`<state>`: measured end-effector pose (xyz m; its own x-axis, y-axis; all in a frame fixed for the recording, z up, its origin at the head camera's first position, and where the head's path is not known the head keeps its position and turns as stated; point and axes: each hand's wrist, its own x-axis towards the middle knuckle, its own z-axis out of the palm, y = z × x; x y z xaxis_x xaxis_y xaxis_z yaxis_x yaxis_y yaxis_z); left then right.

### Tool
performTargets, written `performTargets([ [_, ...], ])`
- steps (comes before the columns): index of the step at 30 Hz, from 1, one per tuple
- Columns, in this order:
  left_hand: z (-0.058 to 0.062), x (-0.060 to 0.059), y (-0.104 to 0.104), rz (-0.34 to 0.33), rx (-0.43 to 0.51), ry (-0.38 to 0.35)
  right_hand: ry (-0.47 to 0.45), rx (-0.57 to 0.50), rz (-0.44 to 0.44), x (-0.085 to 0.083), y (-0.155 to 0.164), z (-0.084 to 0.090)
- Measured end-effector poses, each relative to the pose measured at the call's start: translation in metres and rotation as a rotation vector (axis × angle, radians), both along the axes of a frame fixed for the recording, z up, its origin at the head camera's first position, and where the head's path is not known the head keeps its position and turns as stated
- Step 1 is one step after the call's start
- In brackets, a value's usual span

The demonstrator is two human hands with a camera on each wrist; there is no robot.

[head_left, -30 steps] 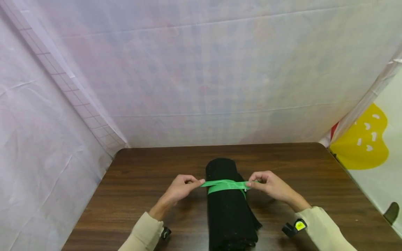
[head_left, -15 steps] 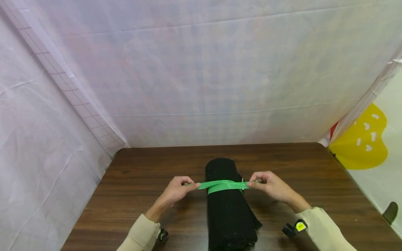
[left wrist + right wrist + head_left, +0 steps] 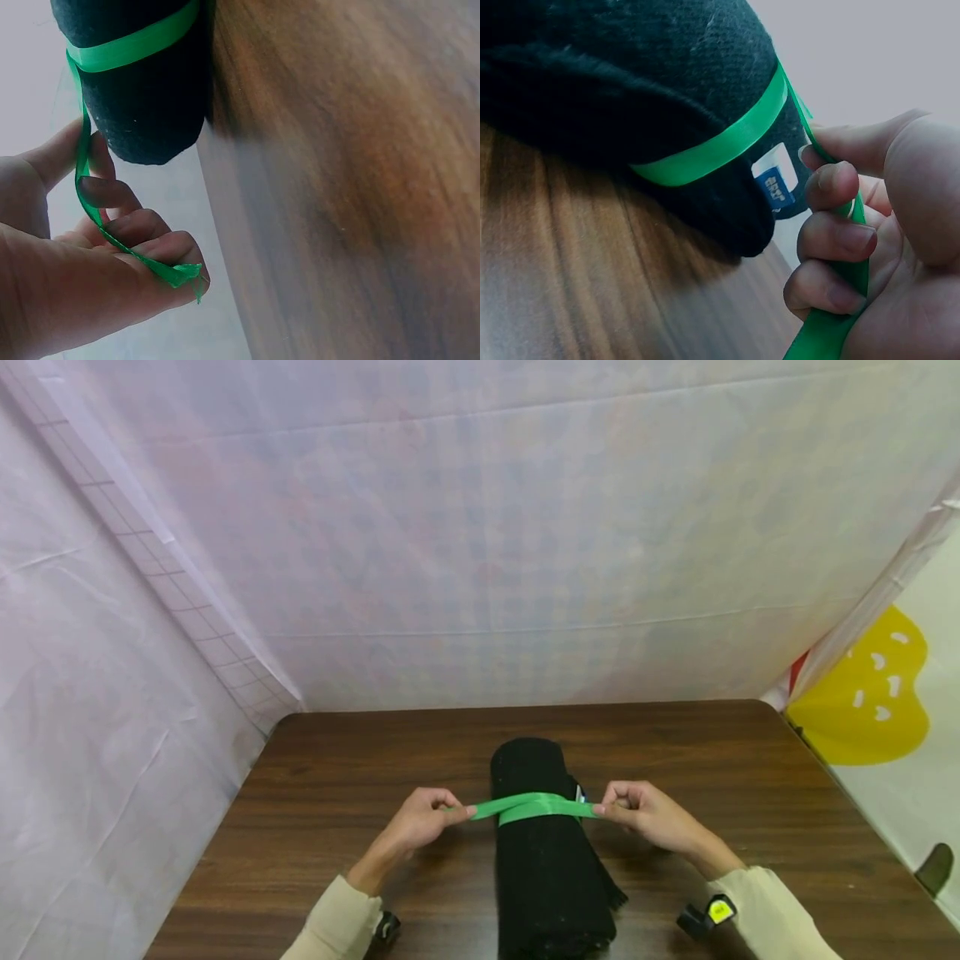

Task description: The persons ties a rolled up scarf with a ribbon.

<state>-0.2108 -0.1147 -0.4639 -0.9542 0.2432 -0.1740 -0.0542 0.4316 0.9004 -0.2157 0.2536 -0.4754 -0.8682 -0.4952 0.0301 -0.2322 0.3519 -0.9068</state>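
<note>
past the far end of the black roll (image 3: 546, 877), a shallow strip of table (image 3: 660, 739) gives a hand passage, walled behind by the white curtain (image 3: 480, 568). the green ribbon (image 3: 534, 807), stretched across the roll from left hand (image 3: 422, 818) to right hand (image 3: 648, 814), blocks its top. near the roll's right, a loose flap (image 3: 609, 887) and black device (image 3: 697, 920) narrow the gap; its left gap is wider.

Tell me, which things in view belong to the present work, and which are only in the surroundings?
In the work: green ribbon, black rolled cloth, left hand, right hand.
Only around it: wooden table (under the cloth), white sheeting, yellow shape at the right.
</note>
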Motion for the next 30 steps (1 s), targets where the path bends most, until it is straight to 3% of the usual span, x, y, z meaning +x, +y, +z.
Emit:
performTargets([
  [14,-0.008,0.001,-0.002,0.012,-0.093,0.005,-0.029,0.010,0.045,-0.007,0.004,-0.023],
  [26,-0.006,0.004,-0.001,-0.030,-0.242,0.024,-0.119,0.046,0.056,-0.004,0.010,-0.032],
  [30,-0.007,0.003,-0.003,-0.047,-0.278,0.031,-0.089,0.060,0.082,-0.003,0.010,-0.032],
])
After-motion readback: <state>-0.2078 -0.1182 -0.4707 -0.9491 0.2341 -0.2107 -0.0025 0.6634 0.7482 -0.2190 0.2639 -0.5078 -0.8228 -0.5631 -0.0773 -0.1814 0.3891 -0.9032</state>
